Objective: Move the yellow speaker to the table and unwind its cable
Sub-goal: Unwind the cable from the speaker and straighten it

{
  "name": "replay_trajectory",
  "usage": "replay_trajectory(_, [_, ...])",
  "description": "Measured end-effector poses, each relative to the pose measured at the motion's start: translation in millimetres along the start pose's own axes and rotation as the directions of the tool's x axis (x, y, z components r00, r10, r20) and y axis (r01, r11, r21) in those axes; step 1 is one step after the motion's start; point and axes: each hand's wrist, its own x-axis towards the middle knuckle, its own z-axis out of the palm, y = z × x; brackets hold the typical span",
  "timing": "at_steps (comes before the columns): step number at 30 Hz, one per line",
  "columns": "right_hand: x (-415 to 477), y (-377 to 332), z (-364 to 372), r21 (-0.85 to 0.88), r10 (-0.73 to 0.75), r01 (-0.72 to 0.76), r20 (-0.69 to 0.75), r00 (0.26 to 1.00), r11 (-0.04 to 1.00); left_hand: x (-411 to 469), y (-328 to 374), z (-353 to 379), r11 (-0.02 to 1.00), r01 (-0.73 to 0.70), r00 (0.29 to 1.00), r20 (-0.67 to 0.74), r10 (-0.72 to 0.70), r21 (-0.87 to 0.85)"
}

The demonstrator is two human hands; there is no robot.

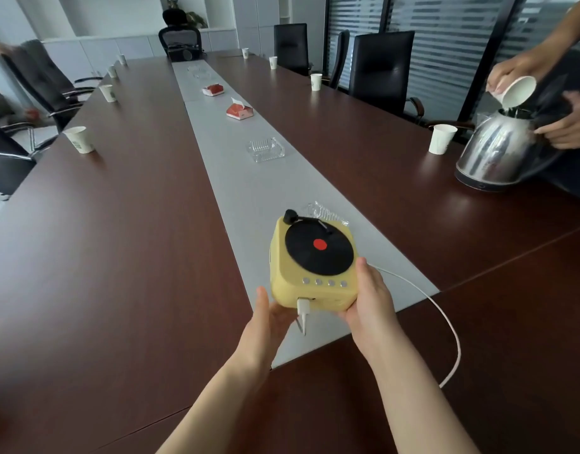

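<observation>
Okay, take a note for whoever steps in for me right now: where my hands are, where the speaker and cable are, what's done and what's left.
Left hand: cupped under the yellow speaker at its near left corner.
Right hand: gripping the speaker's right side.
Speaker: held in both hands over the grey centre strip of the table, just in front of a clear glass dish; whether it touches down yet is unclear.
White cable: plugged into the near face and trailing in a loose loop to the right across the table.
Left: release the speaker on the table, finish laying the cable out.

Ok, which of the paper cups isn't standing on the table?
The paper cup at far right, held tipped over the steel kettle by another person's hand. All the others stand upright on the table.
</observation>
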Motion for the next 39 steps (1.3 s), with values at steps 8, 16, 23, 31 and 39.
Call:
replay_trajectory(8, [17.2, -29.3, 9.3, -0.016, -0.014, 0.014, -0.02, 1.0, 1.0, -30.8, 1.6, -0.1, 0.947, -0.075, 0.977, 0.213, 0.007, 0.313])
replay_trajectory(16, [30.6, -21.0, 10.5, -0.13, 0.027, -0.029, -0.013, 1.0, 0.991, -54.8, 1.8, 7.3, 0.961, -0.016, 0.983, 0.178, -0.035, 0.275])
replay_trajectory(23, [21.0, 18.8, -5.0, -0.223, 0.135, -0.135, -0.015, 0.991, 0.965, -77.3, -8.0, 5.1, 0.975, 0.126, 0.984, 0.104, -0.147, 0.185])
replay_trajectory(31, [14.8, 46.0, -6.7, -0.309, 0.164, -0.171, -0.049, 0.985, 0.935, -89.7, -13.2, 19.0, 0.983, 0.184, 0.983, 0.007, -0.184, -0.002])
replay_trajectory(39, [12.9, 51.7, -14.5, -0.879, -0.003, 0.055, 0.061, 0.998, 0.474, -99.2, -2.2, 43.9, 0.974, 0.199, 0.969, 0.169, -0.18, -0.106])
